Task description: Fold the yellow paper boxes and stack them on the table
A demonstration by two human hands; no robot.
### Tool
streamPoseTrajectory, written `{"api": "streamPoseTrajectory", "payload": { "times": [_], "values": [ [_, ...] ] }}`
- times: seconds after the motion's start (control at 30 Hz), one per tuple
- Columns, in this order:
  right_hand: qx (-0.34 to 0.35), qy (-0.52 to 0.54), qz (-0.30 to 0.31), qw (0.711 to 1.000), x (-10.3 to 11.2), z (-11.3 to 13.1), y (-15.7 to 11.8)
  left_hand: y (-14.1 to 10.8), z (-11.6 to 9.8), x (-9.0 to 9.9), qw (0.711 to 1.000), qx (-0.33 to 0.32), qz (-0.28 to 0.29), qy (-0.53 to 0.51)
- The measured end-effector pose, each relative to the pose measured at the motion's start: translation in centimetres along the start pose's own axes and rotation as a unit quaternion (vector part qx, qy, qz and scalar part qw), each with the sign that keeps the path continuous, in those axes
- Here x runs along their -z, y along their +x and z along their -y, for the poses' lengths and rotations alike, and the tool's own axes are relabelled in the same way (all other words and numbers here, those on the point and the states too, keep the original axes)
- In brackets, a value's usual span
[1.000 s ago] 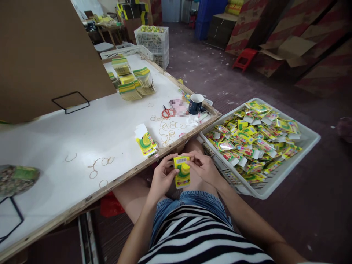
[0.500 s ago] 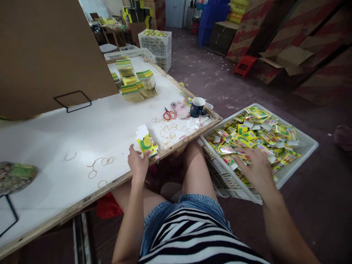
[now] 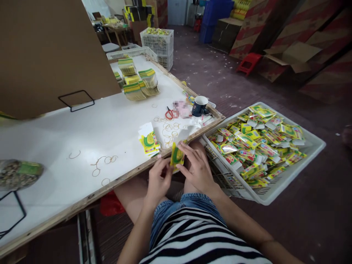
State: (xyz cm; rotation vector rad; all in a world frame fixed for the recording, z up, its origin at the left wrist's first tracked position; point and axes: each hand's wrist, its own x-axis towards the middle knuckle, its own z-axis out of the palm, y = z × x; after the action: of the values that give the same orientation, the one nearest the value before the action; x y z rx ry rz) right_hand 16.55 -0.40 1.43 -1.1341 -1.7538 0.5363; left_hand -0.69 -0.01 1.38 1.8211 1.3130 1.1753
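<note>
Beside a table (image 3: 121, 128), left fingers (image 3: 158, 167) and right fingers (image 3: 189, 152) grip a yellow box (image 3: 176, 155), long axis upright in view.

Head view; looks forward and down, near above the table (image 3: 60, 146).

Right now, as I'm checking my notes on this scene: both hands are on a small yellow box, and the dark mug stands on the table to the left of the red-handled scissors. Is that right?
Not quite: the head view shows the dark mug on the table to the right of the red-handled scissors. The left hand and right hand are on the small yellow box.
</note>
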Motion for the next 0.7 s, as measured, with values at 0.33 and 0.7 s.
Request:
{"api": "streamPoseTrajectory", "payload": {
  "times": [0.33,0.7],
  "values": [
    [-0.091,0.176,-0.043,0.979,-1.6,-0.3,-1.5,-1.2,0.0,-2.1,0.886,0.179,0.210,-0.371],
    [-0.131,0.127,-0.081,0.980,-1.5,0.0,-2.0,-1.1,1.6,-3.4,0.857,0.267,0.053,-0.438]
  ]
}}
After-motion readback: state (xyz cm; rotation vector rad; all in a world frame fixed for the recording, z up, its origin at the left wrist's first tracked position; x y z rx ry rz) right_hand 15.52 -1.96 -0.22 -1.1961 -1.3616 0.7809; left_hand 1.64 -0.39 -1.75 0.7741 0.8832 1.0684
